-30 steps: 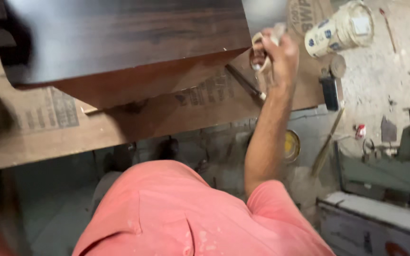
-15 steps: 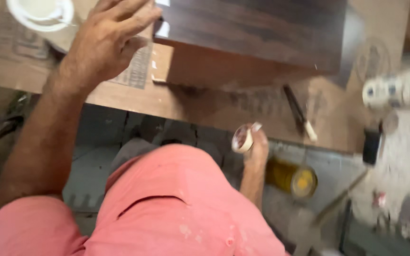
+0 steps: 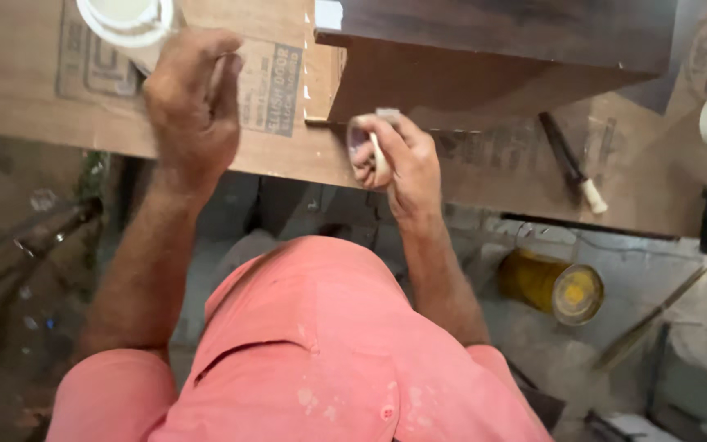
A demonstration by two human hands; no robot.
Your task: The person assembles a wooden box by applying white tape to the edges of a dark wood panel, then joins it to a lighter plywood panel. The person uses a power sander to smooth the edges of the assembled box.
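Two bare hands work over a plywood sheet laid flat as a bench, seen from above past a pink shirt. At the sheet's near edge the right hand has its fingers closed around a small roll of tape, the roll's open ring facing the camera and a pale strip running across it under the thumb. The roll sits just below the corner of a dark wooden panel, which rests on the sheet and reaches to the top of the frame. Further left, the left hand is curled over the sheet with its fingers bent in — whether it pinches anything cannot be told, as motion blurs it. Just above it stands a white tub, open and cut off by the frame's top edge.

To the right on the sheet lies a dark tool with a white handle, well apart from both hands. Below the bench, on the dusty floor, a yellow tin lies on its side — near the right forearm but lower down
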